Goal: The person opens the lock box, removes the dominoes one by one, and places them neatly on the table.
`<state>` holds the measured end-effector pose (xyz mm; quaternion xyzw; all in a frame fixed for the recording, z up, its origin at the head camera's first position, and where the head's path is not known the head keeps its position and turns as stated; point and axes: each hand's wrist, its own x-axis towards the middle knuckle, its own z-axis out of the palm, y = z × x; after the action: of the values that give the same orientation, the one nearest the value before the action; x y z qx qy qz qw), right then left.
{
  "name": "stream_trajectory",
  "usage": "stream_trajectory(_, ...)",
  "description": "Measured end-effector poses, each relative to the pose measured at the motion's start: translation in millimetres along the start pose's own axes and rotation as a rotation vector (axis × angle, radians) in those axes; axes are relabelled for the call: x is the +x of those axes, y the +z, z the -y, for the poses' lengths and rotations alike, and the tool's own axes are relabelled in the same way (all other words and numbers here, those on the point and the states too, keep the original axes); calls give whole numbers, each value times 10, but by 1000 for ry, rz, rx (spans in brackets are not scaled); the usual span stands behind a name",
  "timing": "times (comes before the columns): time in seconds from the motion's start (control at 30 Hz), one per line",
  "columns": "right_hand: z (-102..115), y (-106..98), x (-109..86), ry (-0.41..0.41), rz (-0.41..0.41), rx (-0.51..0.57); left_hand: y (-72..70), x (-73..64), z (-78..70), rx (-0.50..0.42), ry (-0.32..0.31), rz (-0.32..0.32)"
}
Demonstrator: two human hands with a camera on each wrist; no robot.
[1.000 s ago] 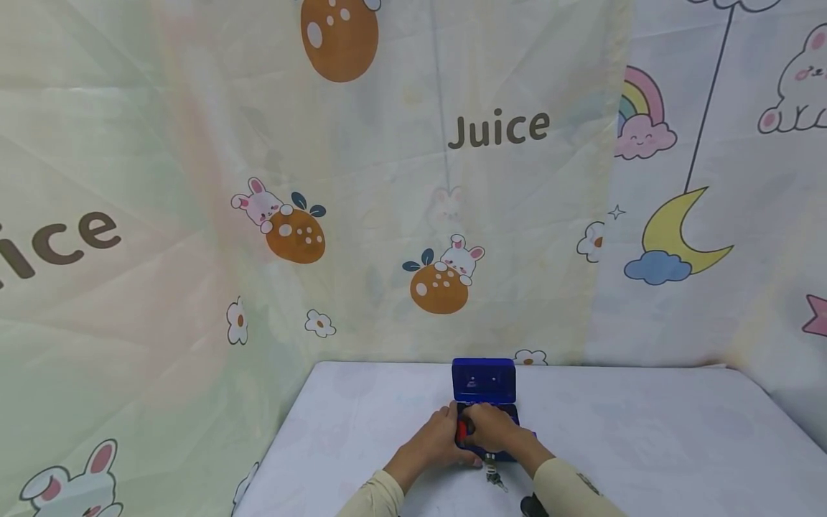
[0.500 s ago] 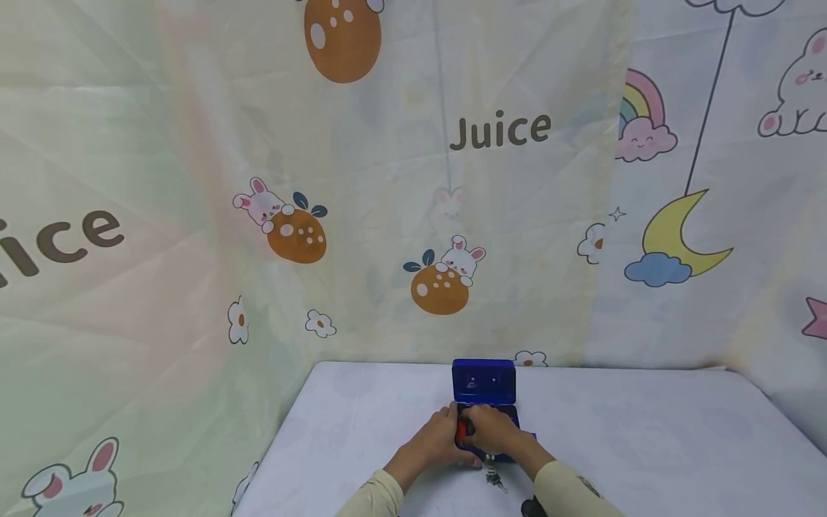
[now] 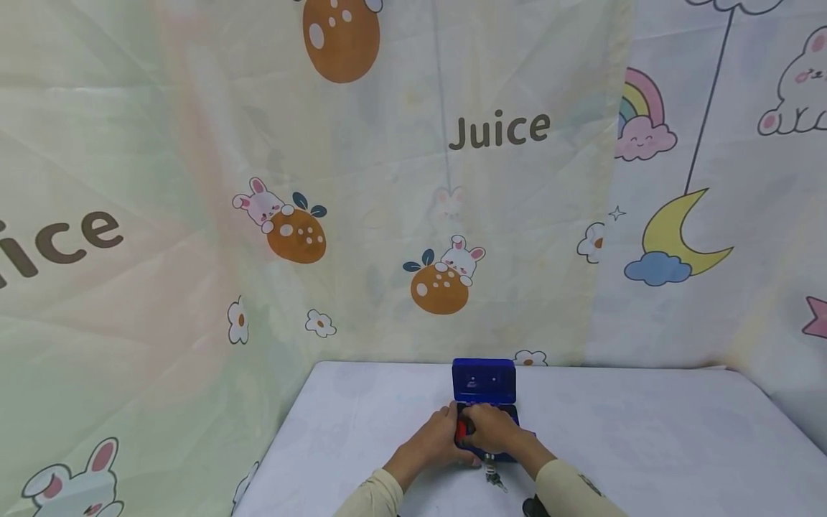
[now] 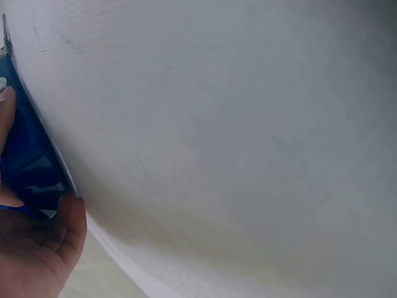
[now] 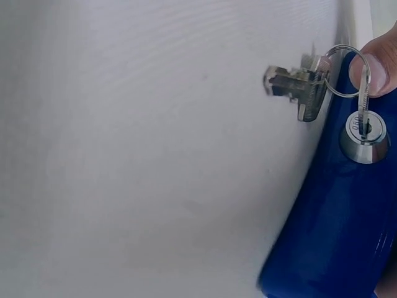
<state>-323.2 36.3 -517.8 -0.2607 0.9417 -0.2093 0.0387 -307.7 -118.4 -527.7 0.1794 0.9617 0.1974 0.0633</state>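
Note:
A blue metal cash box [image 3: 484,382] stands on the white table with its lid raised. My left hand [image 3: 434,439] grips its left side, thumb along the front and fingers round the far left edge. My right hand [image 3: 494,429] reaches down into the box, its fingers curled at a red and black thing [image 3: 461,430] whose kind is mostly hidden. From the round lock [image 5: 365,138] on the front a key [image 5: 364,99] sticks out, and further keys [image 5: 299,85] hang from its ring. The tip of the left thumb [image 5: 375,71] lies beside that ring.
A black object [image 3: 534,507] lies on the table [image 3: 646,431] by the right forearm, partly cut off by the frame and sleeve. Behind the table's far edge hangs a printed curtain [image 3: 388,215] with rabbits and oranges, close behind the raised lid.

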Motion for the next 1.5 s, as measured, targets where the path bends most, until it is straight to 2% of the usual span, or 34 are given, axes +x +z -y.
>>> stream_trajectory(0.33,-32,-1,-6,-4,-13,-30,-8,-6,-9,1,4,-5)
stream_trajectory(0.57,-66,5,-12,6,-9,-25,1,-3,-19,-6,-26,9)
stream_trajectory(1.13,-45,-56,-58,2,-14,-12,-7,-8,-33,-11,-28,8)
stream_trajectory(1.5,-69,-107,-113,-23,-50,-43,25,5,6,-12,-30,7)
